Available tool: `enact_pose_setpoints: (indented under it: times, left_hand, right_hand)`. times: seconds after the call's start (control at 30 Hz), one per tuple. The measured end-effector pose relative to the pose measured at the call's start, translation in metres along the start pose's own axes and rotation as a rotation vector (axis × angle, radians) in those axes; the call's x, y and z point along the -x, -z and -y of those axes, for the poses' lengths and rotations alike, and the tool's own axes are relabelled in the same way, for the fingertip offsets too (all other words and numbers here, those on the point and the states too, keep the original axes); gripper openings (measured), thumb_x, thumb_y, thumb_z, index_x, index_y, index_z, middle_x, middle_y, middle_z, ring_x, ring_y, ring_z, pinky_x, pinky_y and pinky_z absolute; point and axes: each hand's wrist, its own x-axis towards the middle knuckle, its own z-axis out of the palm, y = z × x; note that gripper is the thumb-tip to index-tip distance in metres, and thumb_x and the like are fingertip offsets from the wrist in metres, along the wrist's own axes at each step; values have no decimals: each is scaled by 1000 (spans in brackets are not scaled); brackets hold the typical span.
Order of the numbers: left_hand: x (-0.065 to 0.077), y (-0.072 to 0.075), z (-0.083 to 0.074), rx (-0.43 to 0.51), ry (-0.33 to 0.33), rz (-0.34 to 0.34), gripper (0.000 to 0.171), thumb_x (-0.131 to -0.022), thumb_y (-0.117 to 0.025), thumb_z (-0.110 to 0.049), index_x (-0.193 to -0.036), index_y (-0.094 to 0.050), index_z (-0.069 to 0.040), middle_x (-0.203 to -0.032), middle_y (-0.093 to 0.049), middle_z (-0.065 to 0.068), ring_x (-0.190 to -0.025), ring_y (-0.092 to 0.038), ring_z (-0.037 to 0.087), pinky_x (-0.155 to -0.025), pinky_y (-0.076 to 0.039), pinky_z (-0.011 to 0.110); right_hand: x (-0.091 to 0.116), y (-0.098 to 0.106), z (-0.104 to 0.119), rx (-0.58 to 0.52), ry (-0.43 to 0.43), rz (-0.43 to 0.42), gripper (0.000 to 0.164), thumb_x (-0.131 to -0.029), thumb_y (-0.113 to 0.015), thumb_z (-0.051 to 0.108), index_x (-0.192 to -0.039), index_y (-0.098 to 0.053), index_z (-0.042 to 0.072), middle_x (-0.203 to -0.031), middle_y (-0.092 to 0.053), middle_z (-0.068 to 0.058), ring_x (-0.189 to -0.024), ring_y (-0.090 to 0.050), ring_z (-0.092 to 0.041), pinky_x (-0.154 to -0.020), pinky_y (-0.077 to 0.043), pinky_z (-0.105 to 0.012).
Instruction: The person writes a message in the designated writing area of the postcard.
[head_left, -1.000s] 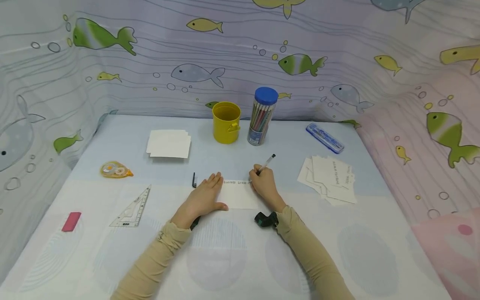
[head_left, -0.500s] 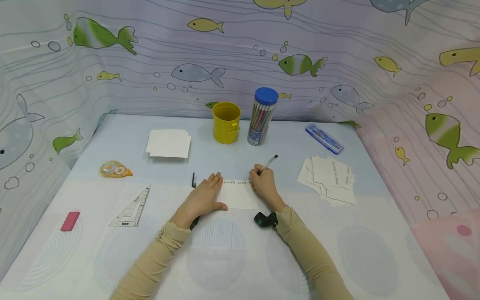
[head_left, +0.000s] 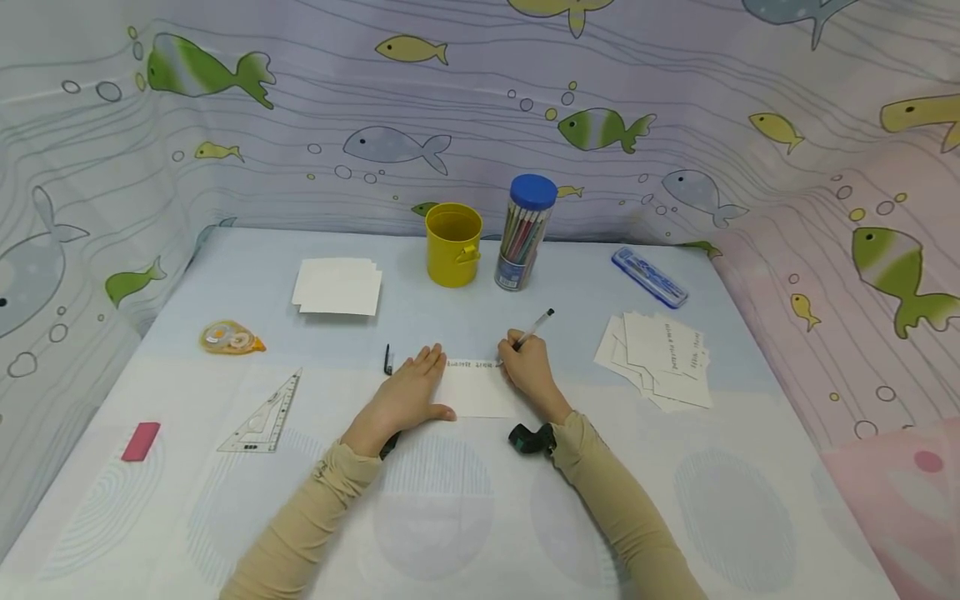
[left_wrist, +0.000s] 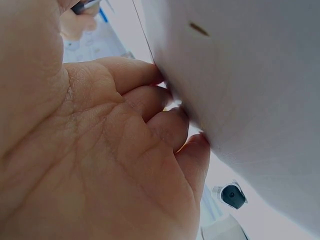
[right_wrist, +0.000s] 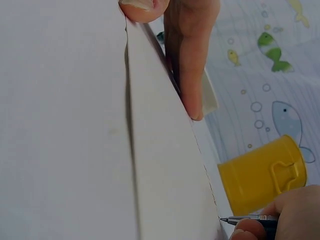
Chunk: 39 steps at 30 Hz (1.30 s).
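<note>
A white paper card (head_left: 480,395) lies in the middle of the table, a line of small handwriting along its far edge. My left hand (head_left: 408,390) rests on the card's left side, fingers stretched forward and thumb out to the side. In my right hand (head_left: 528,371) a clear-barrelled pen (head_left: 542,320) with a black end is pinched, its tip at the card's upper right. The right wrist view has the pen (right_wrist: 250,218) with its point at the card's written edge. Beside my left fingertips lies a black pen cap (head_left: 387,360).
At the back stand a yellow bucket (head_left: 453,246) and a blue-lidded tub of pencils (head_left: 523,233). Blank cards (head_left: 339,287) are stacked back left; written cards (head_left: 660,358) lie at right near a blue case (head_left: 649,277). Leftward are correction tape (head_left: 231,337), a set square (head_left: 266,421) and a pink eraser (head_left: 141,442).
The pen's upper end has wavered slightly while its tip stays near the end of the written line. My left hand has kept its place on the card.
</note>
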Motion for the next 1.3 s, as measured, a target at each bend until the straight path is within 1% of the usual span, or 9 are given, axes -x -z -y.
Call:
enact_pose_setpoints:
  times: [0.13,0.37,0.6,0.67,0.77,0.97,1.03,1.2,1.3]
  left_hand:
    - [0,-1,0,-5,1,1,96,-83,-71,-46,-147,-27,10,-158,-19,25,-148,-19,40,-118,-25,54]
    - [0,0,0,-10,1,4,96,-83,-71,-46,-148,-27,11,-158,-19,26,-148,-19,40,-119,-24,54]
    - [0,-2,0,-14,-4,-1,97,-82,-72,-47,-147,-28,10,-158,-19,26,-147,-20,41,-118,-25,54]
    - [1,-2,0,-17,-2,0,97,-82,-72,-47,-147,-28,10,-158,-19,26,-147,-20,41,-118,-25,54]
    - [1,0,-1,-12,-2,-2,97,-82,-72,-46,-147,-28,11,-158,-20,26,-147,-20,41,-118,-26,54]
    - [0,0,0,-13,-5,-1,95,-83,-71,-45,-147,-28,11,-158,-19,26,-147,-20,41,-118,-25,54]
    - [0,0,0,-12,-7,-2,95,-83,-71,-45,-147,-27,11,-158,-19,26,-147,-19,41,-118,-25,54]
    - [1,0,0,-5,-5,7,96,-83,-70,-45,-147,-27,11,-158,-18,26,-147,-19,41,-118,-25,54]
    - [1,1,0,-2,-2,3,95,-83,-71,-45,-147,-27,11,-158,-18,26,-147,-19,41,-118,-25,54]
  right_hand:
    - [1,0,0,-11,-11,4,37,-91,-46,6,-56,-35,13,-39,-37,5,-31,-35,-7,-32,-26,-20]
    - [0,0,1,39,9,4,38,-89,-47,4,-55,-34,14,-38,-36,7,-29,-35,-4,-33,-24,-18]
    - [1,0,-3,-93,-22,-25,37,-90,-44,0,-56,-34,11,-35,-31,9,-29,-30,-5,-32,-22,-20]
    - [2,0,-3,-99,-24,-28,36,-90,-44,1,-56,-35,11,-36,-32,9,-29,-30,-6,-32,-22,-21]
    - [1,-1,-2,-73,-19,-29,36,-90,-45,2,-57,-36,12,-37,-33,7,-31,-31,-6,-33,-22,-20]
    - [0,0,0,34,-1,-33,36,-90,-46,5,-57,-35,13,-39,-34,6,-31,-33,-6,-33,-24,-19]
    - [0,0,1,39,0,-39,36,-90,-45,5,-57,-34,13,-39,-33,6,-31,-32,-6,-33,-23,-20]
    - [2,0,0,-40,-25,-36,36,-91,-44,5,-57,-33,12,-38,-32,5,-29,-32,-7,-31,-24,-21]
    - [2,0,-1,-62,-36,-40,36,-92,-43,6,-58,-35,12,-39,-33,5,-29,-34,-8,-30,-26,-22]
